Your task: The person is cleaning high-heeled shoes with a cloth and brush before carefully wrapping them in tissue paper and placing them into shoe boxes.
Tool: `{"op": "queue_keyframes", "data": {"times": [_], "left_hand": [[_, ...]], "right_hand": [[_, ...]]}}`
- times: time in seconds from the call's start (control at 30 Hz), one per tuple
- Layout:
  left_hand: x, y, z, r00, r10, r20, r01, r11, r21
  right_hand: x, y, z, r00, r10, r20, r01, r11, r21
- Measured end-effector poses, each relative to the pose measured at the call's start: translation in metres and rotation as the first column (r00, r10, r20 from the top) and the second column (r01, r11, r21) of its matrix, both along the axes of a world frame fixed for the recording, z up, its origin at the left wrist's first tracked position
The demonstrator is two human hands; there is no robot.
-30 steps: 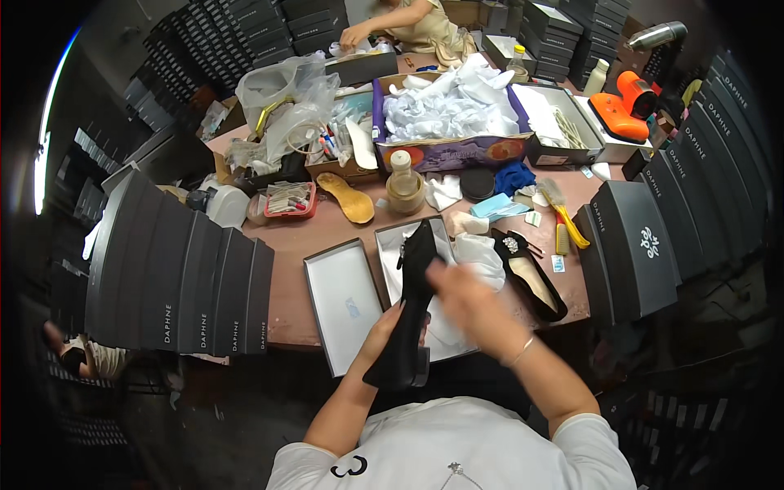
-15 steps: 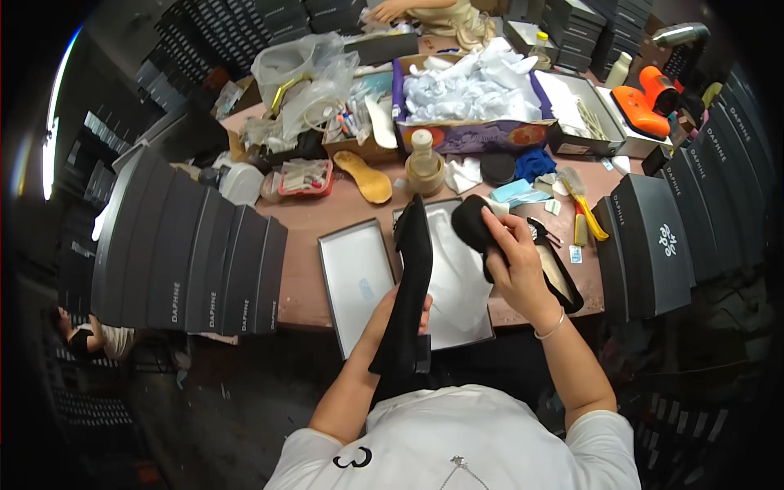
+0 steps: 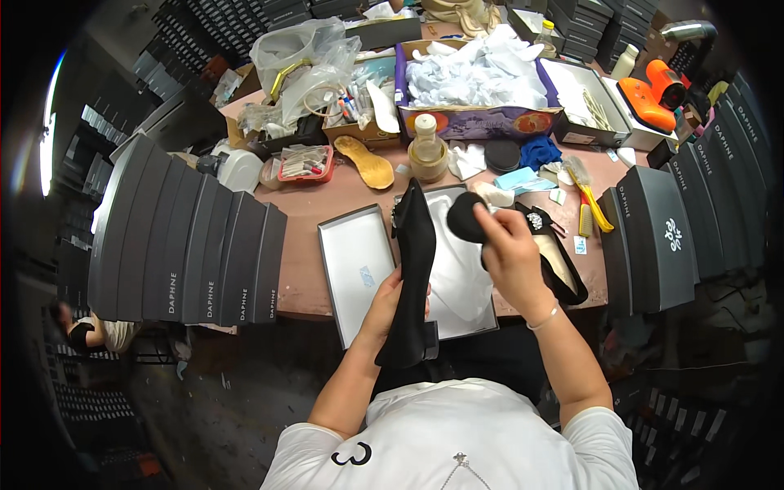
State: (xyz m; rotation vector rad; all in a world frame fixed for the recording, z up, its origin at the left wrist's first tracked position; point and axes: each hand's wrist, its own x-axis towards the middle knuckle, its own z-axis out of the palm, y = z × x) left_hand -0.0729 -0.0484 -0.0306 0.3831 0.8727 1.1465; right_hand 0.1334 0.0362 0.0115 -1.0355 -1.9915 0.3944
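My left hand point(image 3: 382, 309) is closed around a black pointed shoe point(image 3: 415, 253), held on edge with its toe pointing away and its low block heel near me. My right hand point(image 3: 516, 265) grips a round black pad point(image 3: 465, 217), a short gap right of the shoe; its exact kind is unclear. A second black shoe point(image 3: 576, 287), with a sparkly ornament and a pale insole, lies on the table to the right, partly behind my right hand. Below the held shoe are an open grey-edged white box part point(image 3: 347, 245) and another one lined with white tissue point(image 3: 459, 286).
Dark shoeboxes stand in rows at left point(image 3: 192, 253) and right point(image 3: 645, 237). Across the back sit a purple carton of white paper point(image 3: 482, 122), a glass bottle point(image 3: 428, 155), a yellow insole point(image 3: 366, 163), a red tray of sticks point(image 3: 306, 166), a yellow-handled brush point(image 3: 596, 208) and an orange device point(image 3: 649, 102).
The black pad in my right hand has shifted slightly left and away from me. The held shoe has tilted a little. At the far side, another person's hand is no longer visible.
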Motion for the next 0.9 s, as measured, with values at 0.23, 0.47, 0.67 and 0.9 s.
{"op": "queue_keyframes", "data": {"times": [0.23,0.47,0.67,0.9], "left_hand": [[0.009,0.003,0.003,0.995,0.054,-0.085,-0.055,0.998,-0.010],[0.009,0.005,-0.016,0.998,0.063,-0.010,-0.063,0.998,-0.024],[0.006,0.003,-0.022,0.987,0.146,0.060,-0.142,0.987,-0.074],[0.017,0.013,-0.006,0.952,0.209,0.224,-0.215,0.977,0.000]], "right_hand": [[-0.002,-0.040,-0.025,0.907,0.019,-0.420,-0.253,0.822,-0.510],[-0.010,-0.102,0.014,0.887,0.442,0.138,-0.452,0.891,0.052],[-0.001,-0.099,0.023,0.947,0.320,-0.004,-0.320,0.947,-0.022],[0.083,-0.002,-0.009,0.958,-0.252,0.136,0.245,0.967,0.069]]}}
